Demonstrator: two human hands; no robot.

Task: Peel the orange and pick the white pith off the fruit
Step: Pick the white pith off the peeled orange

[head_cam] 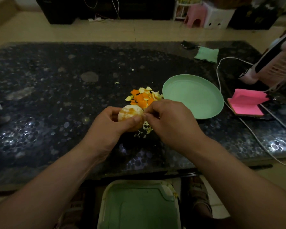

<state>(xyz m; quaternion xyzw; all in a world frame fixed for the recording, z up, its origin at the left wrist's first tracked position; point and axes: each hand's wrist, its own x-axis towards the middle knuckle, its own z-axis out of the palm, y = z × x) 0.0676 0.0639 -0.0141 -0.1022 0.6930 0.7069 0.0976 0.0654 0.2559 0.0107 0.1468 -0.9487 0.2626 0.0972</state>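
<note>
Judging from the scene, you are near the end: the rind is all off and only pith remains. On the one dark table (56, 96) stands one green plate (193, 96), bare. Just left of the plate lies one heap of orange peel (143, 97). Your left hand (112, 124), nearer you than the plate, wraps its fingers round the one orange (130, 113). Your right hand (170, 123) pinches a pith strand at its side. Several pith scraps (146, 129) lie below the orange.

Home living room: pink stool (195, 16), tiled floor (73, 30)
</note>
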